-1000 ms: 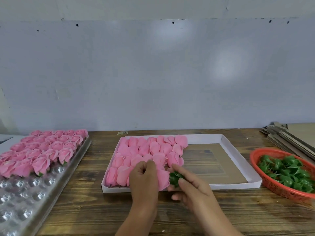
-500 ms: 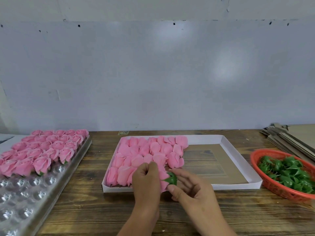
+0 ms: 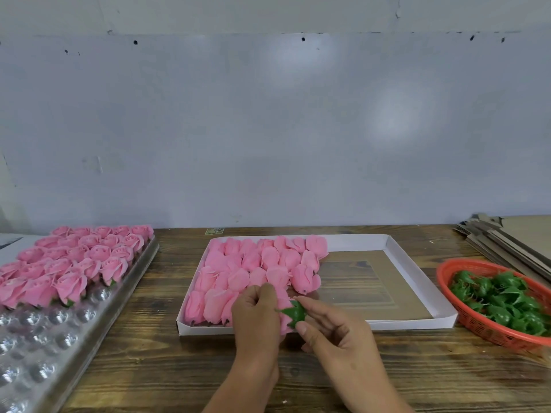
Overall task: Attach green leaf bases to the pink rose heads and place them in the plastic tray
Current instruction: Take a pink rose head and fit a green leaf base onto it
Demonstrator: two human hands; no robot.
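I see a dark wooden table point(image 3: 298, 383) against a pale grey wall point(image 3: 268, 129). At lower centre my left hand point(image 3: 256, 317) curls round a pink rose head point(image 3: 284, 315), soft-petalled and mostly hidden behind the fingers, while my right hand point(image 3: 334, 332) pinches one green leaf base point(image 3: 295, 312) — glossy, pointed — against the rose's end. Both wrists come up from the bottom edge, knuckles toward me.

Behind them, the white cardboard box point(image 3: 417, 263) holds loose rose heads point(image 3: 253, 269) lying on their sides in its left half; I cannot count them exactly. At left, the clear plastic tray point(image 3: 44, 353) carries finished roses point(image 3: 74, 263) upright in roughly five rows. At right, one red basket point(image 3: 477, 326) holds a heap of leaf bases point(image 3: 507, 302). Flat cardboard sheets point(image 3: 512, 242) lie stacked at far right.
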